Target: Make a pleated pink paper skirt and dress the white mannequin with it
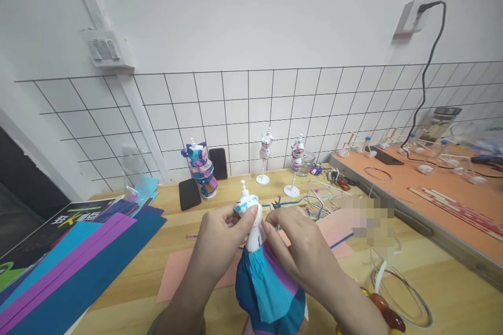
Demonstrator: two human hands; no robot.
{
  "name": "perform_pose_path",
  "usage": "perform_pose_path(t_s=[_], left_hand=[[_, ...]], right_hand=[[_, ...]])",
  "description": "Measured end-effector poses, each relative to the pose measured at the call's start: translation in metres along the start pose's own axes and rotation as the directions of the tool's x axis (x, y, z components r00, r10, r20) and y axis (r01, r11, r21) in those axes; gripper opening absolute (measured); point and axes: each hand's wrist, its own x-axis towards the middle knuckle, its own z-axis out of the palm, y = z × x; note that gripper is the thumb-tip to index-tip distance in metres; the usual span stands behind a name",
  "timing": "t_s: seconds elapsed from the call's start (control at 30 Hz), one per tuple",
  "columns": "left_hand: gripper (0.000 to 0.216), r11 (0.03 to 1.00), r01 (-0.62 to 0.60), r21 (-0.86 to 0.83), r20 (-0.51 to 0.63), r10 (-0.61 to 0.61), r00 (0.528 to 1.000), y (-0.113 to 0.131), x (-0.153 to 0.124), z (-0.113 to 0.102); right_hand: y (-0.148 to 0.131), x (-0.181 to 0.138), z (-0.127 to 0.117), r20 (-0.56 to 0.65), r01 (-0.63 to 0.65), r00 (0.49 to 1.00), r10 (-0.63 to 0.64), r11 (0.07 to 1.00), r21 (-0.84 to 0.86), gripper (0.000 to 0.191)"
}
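Note:
A small white dress form stands upright in front of me, wearing a full skirt of blue, turquoise and purple paper. White and turquoise scraps cover its chest. My left hand is closed around the upper body, thumb across the front. Against the other side of the bodice, my right hand has its thumb and fingertips pinched together near the waist. What lies between those fingertips is too hidden to make out. Pink paper lies on the table beneath the forearms.
Dressed mini form, two phones and two smaller forms stand by the wall. Coloured paper sheets cover the left. Tangled cords and a wire coil lie right, beside an orange board with sticks.

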Motion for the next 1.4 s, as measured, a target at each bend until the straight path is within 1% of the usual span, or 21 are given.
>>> perform_pose_path(t_s=[0.1,0.17,0.27,0.37,0.43,0.5,0.57,0.63,0.7,0.77,0.83,0.9,1.0,1.1,1.2,1.27,1.33,1.4], left_hand=[[0.036,0.999,0.029,-0.038,0.030,-0.028,0.999,0.001,-0.001,0.002],[0.037,0.997,0.049,-0.051,0.058,-0.046,0.997,0.001,-0.001,0.002],[0.039,0.997,0.062,-0.048,0.089,-0.057,0.994,-0.001,0.000,0.001],[0.038,0.998,0.056,-0.022,0.106,-0.053,0.993,-0.002,0.001,0.000],[0.038,0.998,0.052,-0.022,0.130,-0.049,0.990,-0.002,0.002,-0.001],[0.038,0.997,0.053,-0.057,0.173,-0.043,0.984,-0.003,0.003,-0.001],[0.039,0.992,0.059,-0.108,0.216,-0.035,0.976,-0.004,0.004,-0.002],[0.039,0.987,0.070,-0.147,0.233,-0.035,0.972,-0.005,0.005,-0.002],[0.038,0.985,0.078,-0.155,0.229,-0.040,0.973,-0.006,0.006,-0.003],[0.038,0.987,0.072,-0.142,0.204,-0.042,0.978,-0.007,0.006,-0.003],[0.038,0.992,0.055,-0.111,0.159,-0.037,0.987,-0.007,0.006,-0.003],[0.038,0.996,0.046,-0.075,0.119,-0.037,0.992,-0.006,0.006,-0.002],[0.039,0.998,0.061,-0.024,0.082,-0.059,0.995,-0.004,0.004,0.000],[0.041,0.997,0.072,0.019,0.058,-0.073,0.996,-0.002,0.003,0.002],[0.043,0.996,0.076,0.047,0.069,-0.079,0.994,-0.002,0.003,0.001],[0.043,0.995,0.088,0.040,0.101,-0.092,0.991,-0.002,0.002,0.000],[0.042,0.994,0.106,0.018,0.137,-0.108,0.985,-0.002,0.002,-0.001],[0.040,0.993,0.121,-0.007,0.162,-0.118,0.980,-0.002,0.002,-0.002]], right_hand=[[0.000,0.000,0.004,0.007,0.083,0.997,-0.083,0.986,-0.144,0.028],[0.001,0.001,0.006,0.025,0.140,0.990,-0.138,0.974,-0.176,0.029],[0.005,0.000,0.008,0.022,0.198,0.980,-0.197,0.966,-0.164,0.028],[0.006,0.000,0.009,0.001,0.210,0.978,-0.210,0.975,-0.070,0.028],[0.006,-0.001,0.009,-0.016,0.159,0.987,-0.159,0.987,0.039,0.029],[0.006,-0.001,0.009,-0.050,0.061,0.997,-0.054,0.985,0.163,0.031],[0.006,-0.001,0.008,-0.050,-0.047,0.997,0.065,0.954,0.296,0.033],[0.007,-0.002,0.007,0.018,-0.138,0.990,0.143,0.898,0.419,0.033],[0.007,-0.002,0.005,0.095,-0.179,0.984,0.152,0.863,0.472,0.033],[0.008,-0.002,0.003,0.102,-0.145,0.988,0.112,0.897,0.417,0.032],[0.008,-0.002,0.003,0.067,-0.059,0.997,0.042,0.961,0.270,0.028],[0.008,-0.002,0.004,0.034,0.039,0.999,-0.043,0.993,0.107,0.022],[0.008,-0.002,0.007,0.049,0.154,0.987,-0.151,0.985,-0.077,0.019],[0.009,-0.001,0.009,0.100,0.227,0.972,-0.212,0.957,-0.179,0.022],[0.009,-0.001,0.010,0.097,0.258,0.965,-0.243,0.950,-0.179,0.025],[0.009,-0.001,0.011,0.072,0.251,0.967,-0.244,0.962,-0.107,0.025],[0.007,-0.002,0.012,0.038,0.211,0.977,-0.211,0.977,-0.002,0.023],[0.005,-0.003,0.013,0.016,0.137,0.990,-0.140,0.985,0.100,0.022]])
